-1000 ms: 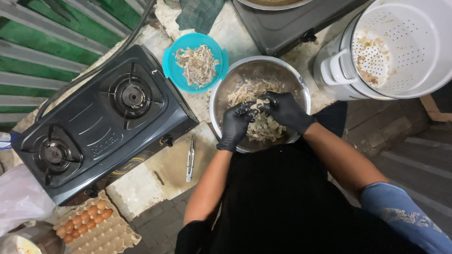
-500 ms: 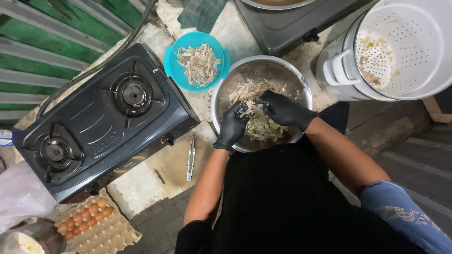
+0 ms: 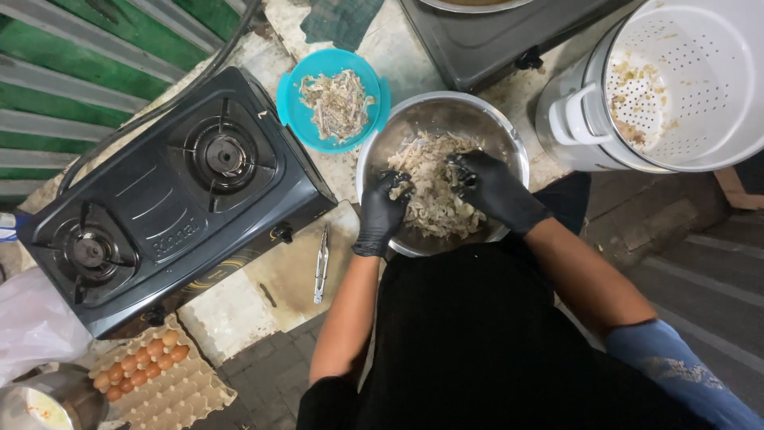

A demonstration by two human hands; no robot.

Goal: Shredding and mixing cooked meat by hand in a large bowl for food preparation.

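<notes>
Both my hands wear black gloves and are inside a round steel bowl (image 3: 382,143) full of pale shredded meat (image 3: 434,191). My left hand (image 3: 383,213) rests at the bowl's left side, its fingers curled into the shreds. My right hand (image 3: 493,187) lies over the right part of the heap, fingertips pinching shreds near the middle. Just beyond the bowl sits a turquoise plastic bowl (image 3: 296,111) holding a small pile of scraps (image 3: 338,102).
A black two-burner gas stove (image 3: 159,199) stands at the left. Metal tongs (image 3: 321,263) lie beside it. A white perforated basket (image 3: 676,80) sits at the right, an egg tray (image 3: 159,374) at bottom left, and a second dark stove (image 3: 493,40) at the top.
My hands have stayed in the steel bowl, shifting slightly among the shreds; my right hand's fingers moved a little toward the middle of the heap.
</notes>
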